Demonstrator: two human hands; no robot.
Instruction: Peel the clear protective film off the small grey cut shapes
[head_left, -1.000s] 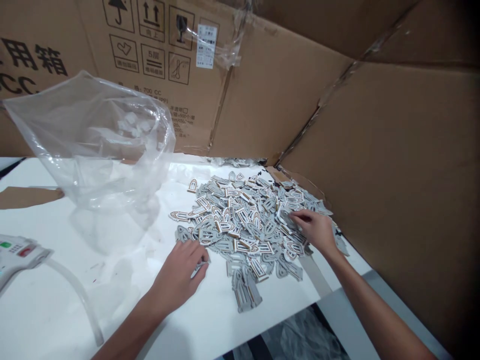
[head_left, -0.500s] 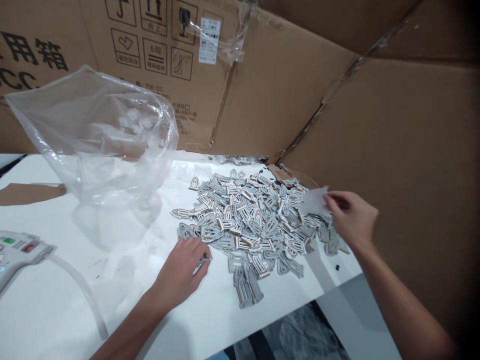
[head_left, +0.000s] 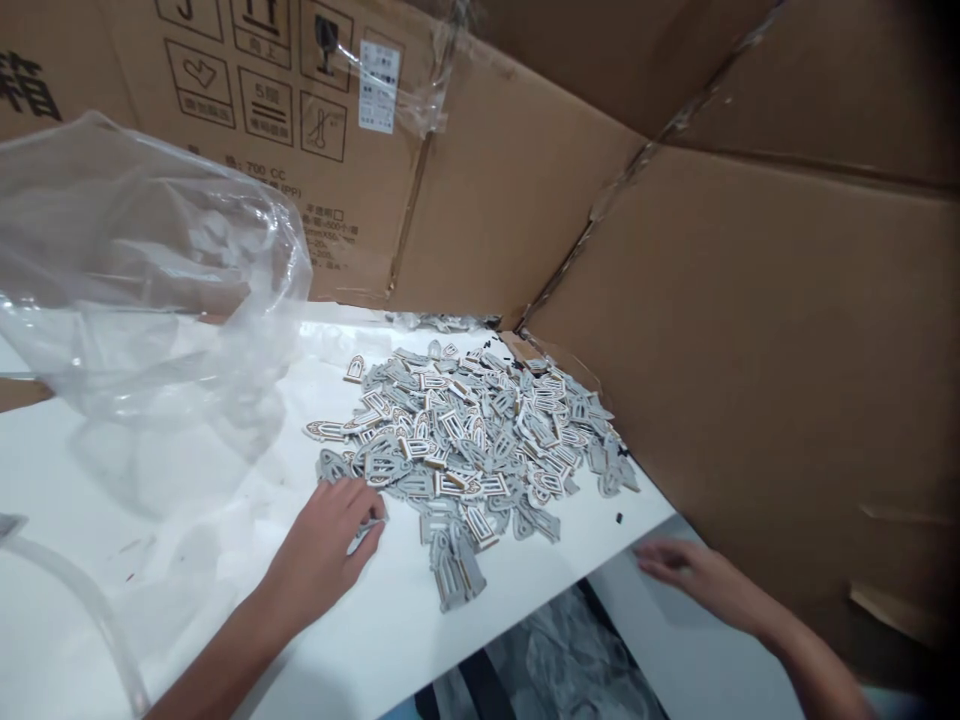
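A heap of small grey and white arch-shaped cut-out pieces (head_left: 480, 420), some with brown line patterns, is spread over the white table. My left hand (head_left: 334, 525) rests at the heap's near left edge, its fingers curled around a grey cut-out piece (head_left: 365, 533) that shows only in part between thumb and fingers. Beyond the table's right edge, low beside the cardboard, hovers my right hand (head_left: 694, 578). Its fingers are stretched out and I see nothing in them.
Cardboard walls (head_left: 517, 180) close off the back and right. A clear plastic bag (head_left: 172, 270) stands at the left, near a pale tube (head_left: 82, 590). Below the table's front edge lies grey crumpled plastic (head_left: 559, 650). A small black bit (head_left: 619, 518) sits near the right edge.
My right hand has moved down and away from the heap, past the table edge. The pale translucent sheet it held is out of sight. My left hand stays by the heap; the view has turned right.
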